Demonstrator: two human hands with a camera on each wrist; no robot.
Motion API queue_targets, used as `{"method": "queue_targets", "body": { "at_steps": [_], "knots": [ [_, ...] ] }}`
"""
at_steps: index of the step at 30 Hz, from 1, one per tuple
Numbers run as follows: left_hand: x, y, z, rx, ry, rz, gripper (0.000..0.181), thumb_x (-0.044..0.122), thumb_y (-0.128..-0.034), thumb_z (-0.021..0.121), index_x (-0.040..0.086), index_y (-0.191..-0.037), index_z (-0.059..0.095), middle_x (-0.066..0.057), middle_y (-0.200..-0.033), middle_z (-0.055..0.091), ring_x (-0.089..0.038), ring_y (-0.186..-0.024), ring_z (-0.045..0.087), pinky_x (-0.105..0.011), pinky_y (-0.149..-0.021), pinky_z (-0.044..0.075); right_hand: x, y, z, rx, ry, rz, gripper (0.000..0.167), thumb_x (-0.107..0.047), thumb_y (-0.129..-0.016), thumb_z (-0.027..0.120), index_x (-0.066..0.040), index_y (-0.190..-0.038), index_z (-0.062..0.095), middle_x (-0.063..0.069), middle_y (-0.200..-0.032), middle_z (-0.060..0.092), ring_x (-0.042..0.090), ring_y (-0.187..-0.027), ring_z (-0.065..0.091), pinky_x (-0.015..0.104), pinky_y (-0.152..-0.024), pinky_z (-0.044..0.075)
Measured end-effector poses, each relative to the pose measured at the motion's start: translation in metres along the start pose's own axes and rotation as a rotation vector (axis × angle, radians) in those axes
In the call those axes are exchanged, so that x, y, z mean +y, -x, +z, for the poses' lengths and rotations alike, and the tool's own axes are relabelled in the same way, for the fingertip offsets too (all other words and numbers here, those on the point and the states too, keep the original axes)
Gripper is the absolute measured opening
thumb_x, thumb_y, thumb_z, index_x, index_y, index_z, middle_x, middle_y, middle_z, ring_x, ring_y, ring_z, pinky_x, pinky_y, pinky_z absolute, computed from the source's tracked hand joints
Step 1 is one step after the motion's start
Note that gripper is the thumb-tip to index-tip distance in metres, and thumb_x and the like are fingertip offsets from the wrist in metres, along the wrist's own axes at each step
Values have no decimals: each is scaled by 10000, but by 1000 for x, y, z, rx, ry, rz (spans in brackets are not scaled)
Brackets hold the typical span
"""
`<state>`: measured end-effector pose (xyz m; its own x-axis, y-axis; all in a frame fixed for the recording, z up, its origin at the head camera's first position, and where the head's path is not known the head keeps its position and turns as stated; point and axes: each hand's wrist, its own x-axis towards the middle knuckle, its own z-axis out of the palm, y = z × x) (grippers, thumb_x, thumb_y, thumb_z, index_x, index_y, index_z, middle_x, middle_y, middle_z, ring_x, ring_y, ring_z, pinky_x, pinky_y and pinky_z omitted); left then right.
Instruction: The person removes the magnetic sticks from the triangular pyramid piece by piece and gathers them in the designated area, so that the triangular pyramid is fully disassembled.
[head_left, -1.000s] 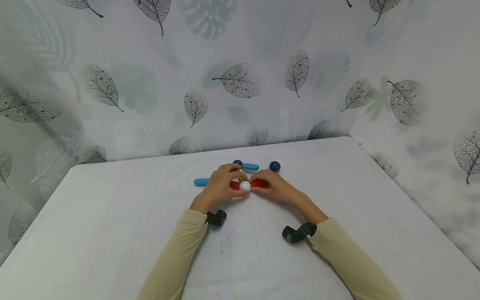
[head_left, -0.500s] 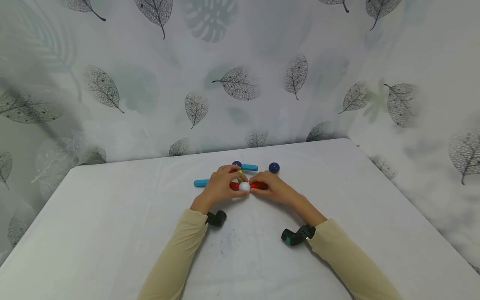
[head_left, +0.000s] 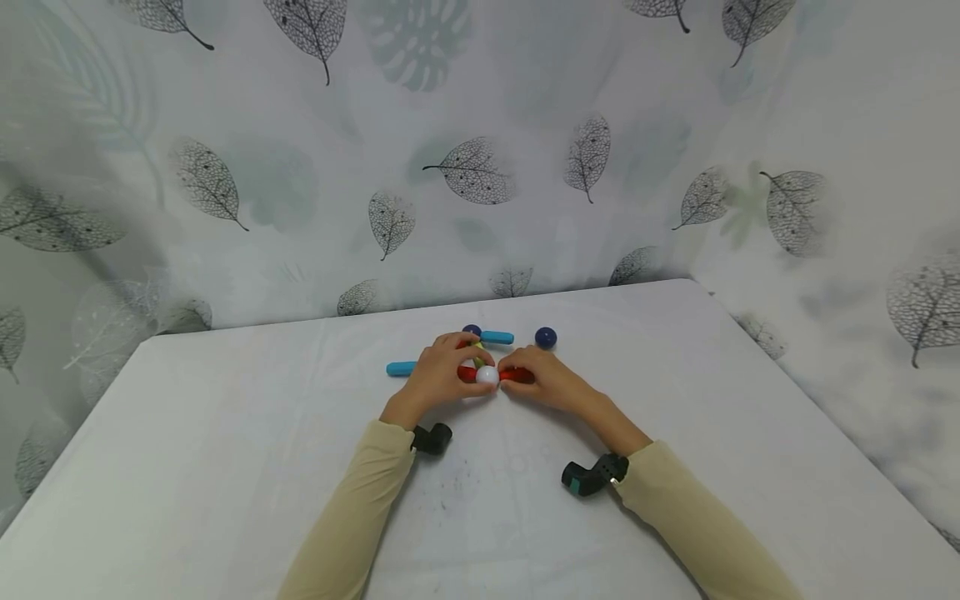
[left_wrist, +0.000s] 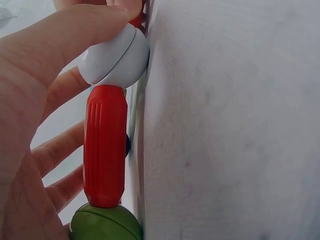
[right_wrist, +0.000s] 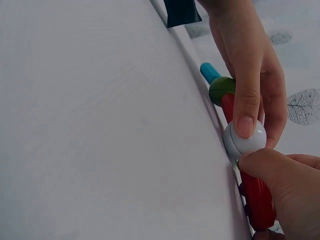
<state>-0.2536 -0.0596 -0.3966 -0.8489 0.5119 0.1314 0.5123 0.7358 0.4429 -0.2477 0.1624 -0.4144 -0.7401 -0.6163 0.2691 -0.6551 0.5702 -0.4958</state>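
Observation:
My left hand [head_left: 438, 375] holds a white ball [head_left: 487, 376] between thumb and fingers. From that ball a red rod [left_wrist: 105, 146] runs to a green ball [left_wrist: 106, 223], seen in the left wrist view. On the other side, my right hand [head_left: 551, 379] pinches a second red rod [right_wrist: 258, 200], its end against the white ball. A blue rod [head_left: 401, 368] sticks out left of my left hand, joined to the green ball in the right wrist view. A yellow-green piece [head_left: 479, 358] lies partly hidden under my left fingers.
Beyond my hands lie a short blue rod [head_left: 497, 337], a dark blue ball [head_left: 472, 331] touching or near its left end, and another dark blue ball [head_left: 546, 337] to the right. The white-covered table [head_left: 225, 467] meets a leaf-patterned backdrop [head_left: 300, 183].
The head view has shifted slightly. Both hands keep their hold on the white ball and the red rod, with no clear movement between the pieces.

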Motion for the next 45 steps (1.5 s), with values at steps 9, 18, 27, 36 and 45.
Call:
{"method": "queue_targets", "body": {
  "at_steps": [9, 18, 27, 36, 45],
  "knots": [
    [-4, 2, 3, 6, 7, -17, 321, 417, -819, 771, 257, -1085, 690, -60, -1414, 489, -325, -1367, 348, -566, -1083, 314, 7, 14, -7, -11, -15, 65, 214, -104, -921, 662, -42, -1125, 659, 110, -1128, 654, 275, -1062, 572, 471, -948, 483],
    [-5, 9, 9, -12, 34, -30, 321, 413, -824, 765, 257, -1093, 686, -68, -1425, 477, -325, -1377, 331, -558, -1084, 312, 19, 35, -12, 32, -34, 128, 221, -122, -913, 686, -54, -1122, 672, 85, -1098, 646, 226, -992, 564, 421, -901, 498],
    [-6, 6, 7, -10, 29, -16, 324, 422, -828, 761, 264, -1098, 678, -53, -1428, 469, -316, -1385, 315, -549, -1078, 312, 36, 46, -30, 129, -26, 133, 208, -86, -895, 702, -18, -1089, 679, 99, -1045, 650, 253, -970, 581, 444, -863, 500],
    [-6, 5, 6, -9, 40, -4, 317, 422, -832, 757, 266, -1095, 676, -49, -1429, 466, -316, -1384, 314, -549, -1073, 311, 57, 57, -39, 225, 31, 133, 201, -71, -868, 706, 14, -1047, 673, 140, -988, 658, 307, -944, 591, 447, -847, 496],
    [-3, 2, 2, -2, 31, 19, 323, 419, -834, 756, 253, -1098, 675, -62, -1429, 466, -327, -1380, 323, -557, -1068, 315, 57, 52, -52, 210, 44, 317, 230, -25, -882, 686, 49, -1098, 658, 229, -1084, 643, 390, -1053, 571, 531, -950, 444]
  ]
}}
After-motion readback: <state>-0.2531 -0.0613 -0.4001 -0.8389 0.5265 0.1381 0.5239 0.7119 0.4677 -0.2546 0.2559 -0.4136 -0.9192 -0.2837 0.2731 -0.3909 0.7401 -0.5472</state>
